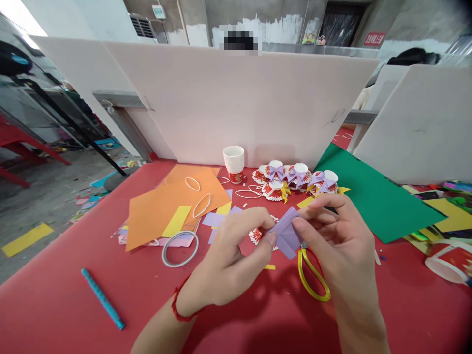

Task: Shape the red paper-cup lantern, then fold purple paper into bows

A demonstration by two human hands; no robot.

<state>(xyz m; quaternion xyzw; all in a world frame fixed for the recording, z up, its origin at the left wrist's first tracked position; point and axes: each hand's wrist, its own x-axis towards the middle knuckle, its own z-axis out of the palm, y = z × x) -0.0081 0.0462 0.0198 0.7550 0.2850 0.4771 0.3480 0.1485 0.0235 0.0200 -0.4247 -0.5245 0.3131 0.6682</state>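
Above the red table, a piece of folded purple paper (288, 241) is pinched between both hands. My left hand (236, 260) grips its left edge with thumb and forefinger, a red string bracelet (180, 300) around the wrist. On the other side, my right hand (339, 236) holds the upper right edge between thumb and fingertips. Scissors (313, 282) with yellow handles lie beneath the right hand, their blades mostly hidden. Behind the purple paper is a red and white pleated paper piece (256, 237), partly covered by my left hand.
Finished-looking cup ornaments with bows (295, 177) stand at the back, near stacked white paper cups (234, 162). Orange sheets (158, 206), a tape roll (180, 250) and a teal pen (103, 299) lie left. Right are green card (376, 196) and a tipped cup (450, 263). White partitions (239, 103) rise behind.
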